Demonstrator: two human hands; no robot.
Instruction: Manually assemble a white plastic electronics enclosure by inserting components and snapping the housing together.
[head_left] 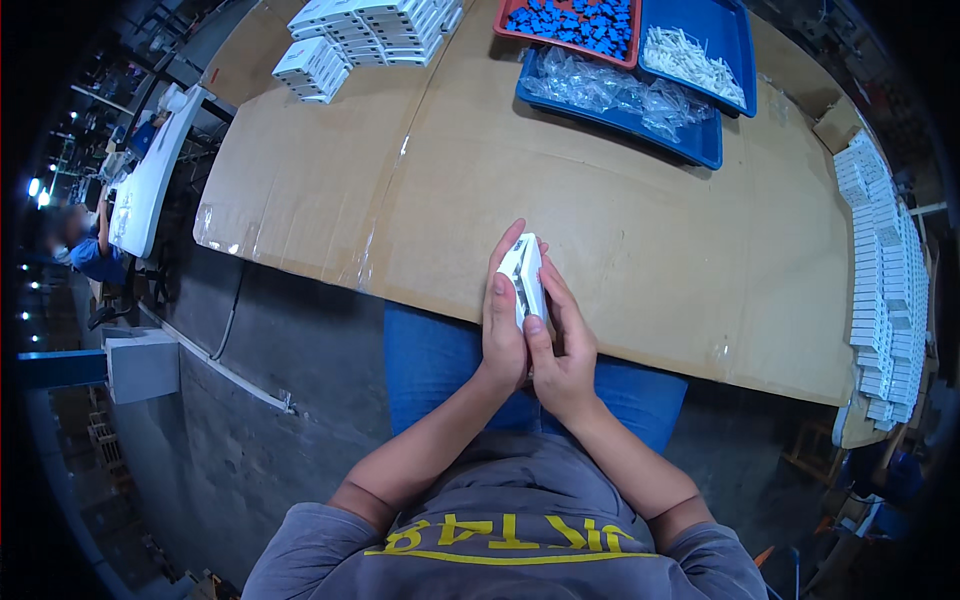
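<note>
Two hands (535, 335) around white box (526, 275)

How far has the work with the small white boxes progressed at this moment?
Done, it seems: long rows of small white boxes line the table's right edge. In hand: the left hand and right hand hold one small white box. Left: parts fill the blue plastic trays, and more white boxes wait far left.

This is looking like a factory packing station: a cardboard-covered worktable (560, 190) is filling the middle of the frame, with stacks of small white boxes (360, 30) sitting at upper left and a long row of them (885, 280) running down the right edge. Blue (700, 140) and red (510, 30) parts trays are lying at the top, and another worker (85, 250) is sitting at a long white bench (150, 170) on the far left.
</note>
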